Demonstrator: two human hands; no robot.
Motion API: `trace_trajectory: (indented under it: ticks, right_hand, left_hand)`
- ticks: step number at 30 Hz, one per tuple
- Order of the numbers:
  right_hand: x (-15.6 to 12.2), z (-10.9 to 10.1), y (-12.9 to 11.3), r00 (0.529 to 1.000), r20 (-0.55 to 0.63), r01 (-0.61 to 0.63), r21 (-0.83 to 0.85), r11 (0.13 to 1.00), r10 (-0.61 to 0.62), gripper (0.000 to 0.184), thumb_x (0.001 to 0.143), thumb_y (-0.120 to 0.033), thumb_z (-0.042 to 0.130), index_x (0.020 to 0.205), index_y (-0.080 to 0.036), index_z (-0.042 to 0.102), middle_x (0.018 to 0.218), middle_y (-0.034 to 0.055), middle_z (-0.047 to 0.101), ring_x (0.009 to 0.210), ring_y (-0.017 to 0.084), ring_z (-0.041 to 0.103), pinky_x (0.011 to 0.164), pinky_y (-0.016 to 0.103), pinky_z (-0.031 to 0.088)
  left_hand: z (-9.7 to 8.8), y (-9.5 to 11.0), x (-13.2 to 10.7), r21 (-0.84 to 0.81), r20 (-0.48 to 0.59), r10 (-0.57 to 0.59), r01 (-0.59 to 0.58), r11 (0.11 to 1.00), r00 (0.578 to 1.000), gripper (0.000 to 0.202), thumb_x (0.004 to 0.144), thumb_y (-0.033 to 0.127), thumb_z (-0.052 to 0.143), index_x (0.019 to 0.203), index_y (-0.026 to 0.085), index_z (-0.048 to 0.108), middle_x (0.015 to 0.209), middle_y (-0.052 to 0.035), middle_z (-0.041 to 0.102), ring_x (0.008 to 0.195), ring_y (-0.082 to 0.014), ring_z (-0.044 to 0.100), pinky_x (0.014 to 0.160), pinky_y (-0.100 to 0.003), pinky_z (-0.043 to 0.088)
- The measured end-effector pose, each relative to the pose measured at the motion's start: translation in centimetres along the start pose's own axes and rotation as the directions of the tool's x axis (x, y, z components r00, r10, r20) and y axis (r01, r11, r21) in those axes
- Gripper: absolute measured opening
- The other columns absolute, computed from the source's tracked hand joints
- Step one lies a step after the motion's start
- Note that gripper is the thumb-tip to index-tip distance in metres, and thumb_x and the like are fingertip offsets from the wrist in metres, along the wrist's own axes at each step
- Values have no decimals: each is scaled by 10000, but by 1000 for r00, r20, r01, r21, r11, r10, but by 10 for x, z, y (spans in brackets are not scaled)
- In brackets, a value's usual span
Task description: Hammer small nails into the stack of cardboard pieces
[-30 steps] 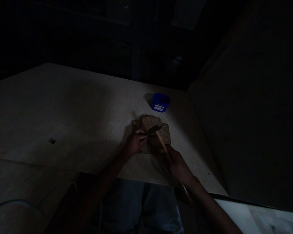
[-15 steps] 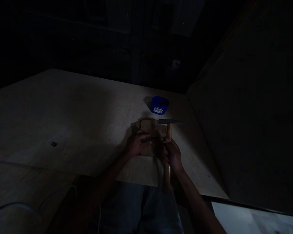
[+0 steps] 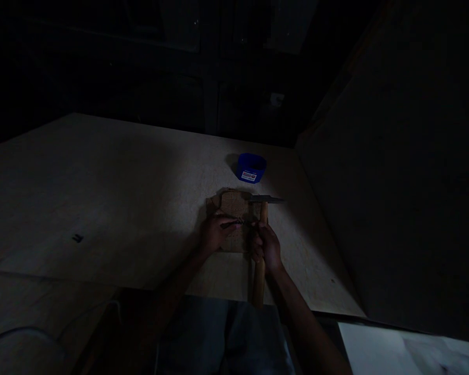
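Note:
My right hand (image 3: 269, 246) is closed round the wooden handle of a hammer (image 3: 260, 278), whose dark metal head is at the far end. The handle's near end reaches the table's front edge. My left hand (image 3: 212, 234) pinches a small, dark, thin piece (image 3: 230, 224) between thumb and fingers. The dimness hides what kind of piece it is. Beneath both hands lies a brown, ragged-edged pad that looks like cardboard (image 3: 234, 203), with small marks on its surface. My right fingertips are close to the right end of the thin piece; I cannot tell whether they touch it.
Just beyond the pad stands a blue plastic tub (image 3: 251, 169) with a white label. A small dark object (image 3: 77, 238) lies on the pale table (image 3: 140, 182) at left. A dark panel (image 3: 398, 208) rises along the right side. A cable (image 3: 23, 330) runs at lower left.
My right hand and the hammer have shifted slightly left, and the right fingers are closer to the left hand. The left fingers now pinch the thin piece more narrowly. The view has shifted a little.

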State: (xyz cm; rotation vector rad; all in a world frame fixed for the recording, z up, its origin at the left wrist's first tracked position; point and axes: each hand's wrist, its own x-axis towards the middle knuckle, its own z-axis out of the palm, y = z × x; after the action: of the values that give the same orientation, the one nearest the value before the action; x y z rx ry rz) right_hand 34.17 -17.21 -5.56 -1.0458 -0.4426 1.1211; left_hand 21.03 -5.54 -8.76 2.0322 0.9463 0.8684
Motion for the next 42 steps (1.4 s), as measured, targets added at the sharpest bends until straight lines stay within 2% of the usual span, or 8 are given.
trace_trajectory:
  ticks: [9,18,22,26,29,34,39,42]
  right_hand:
    - [3,-3,2,1000,9,-7,63,998,7,404,785,-533,739,939,-200,573,483,-142,386,291,33,237,218,151,274]
    - [6,-12,2,996,77,-46,179,983,33,351,795,-465,764,958,-202,598,483,-141,404,294,29,228,226,136,273]
    - [13,-26,-1,967,241,-164,333,929,84,278,844,-413,727,984,-205,607,500,-145,388,296,20,210,243,113,242]
    - [18,-40,-4,931,356,-235,424,875,78,197,889,-355,682,998,-204,619,517,-141,393,298,21,228,250,113,254]
    - [19,-43,-5,924,379,-240,457,857,56,157,898,-323,670,992,-206,623,520,-139,395,302,25,268,272,113,298]
    - [20,-41,-3,916,397,-262,476,840,61,130,900,-297,662,971,-193,631,515,-134,395,300,31,285,265,121,294]
    - [23,-41,0,919,389,-268,490,829,67,125,890,-292,671,959,-195,634,500,-136,414,298,27,266,261,119,285]
    - [22,-41,1,925,374,-260,492,831,68,135,884,-301,680,949,-194,630,498,-136,415,296,25,270,267,121,288]
  left_hand:
    - [3,2,-1,7,-30,-11,11,1000,1000,126,805,312,789,917,256,808,909,-29,720,836,-159,687,767,-276,559]
    - [-1,-2,-4,-98,-22,42,-44,994,999,284,761,313,811,1028,238,750,1004,-41,711,930,-186,690,822,-296,571]
    - [-17,1,-17,-115,-51,75,-80,990,996,370,757,334,803,1101,224,724,996,-41,693,800,-151,663,714,-266,563]
    - [-47,6,-35,-119,-154,108,-127,985,982,260,821,341,719,1052,225,743,1012,-56,689,818,-149,659,747,-272,556]
    - [-63,8,-41,-277,-211,-33,-27,960,977,251,791,361,729,990,210,747,983,-62,704,869,-176,672,736,-275,558]
    - [-58,11,-29,-710,-110,-380,195,677,918,360,635,300,819,955,163,729,836,-38,718,688,-142,645,609,-244,530]
    - [-52,15,-2,-956,-19,-592,159,247,806,153,653,119,720,799,157,699,688,-13,650,618,-95,608,601,-199,515]
    - [-63,11,7,-970,-43,-650,123,209,759,72,702,106,669,736,169,662,655,-18,625,608,-100,609,609,-207,521]
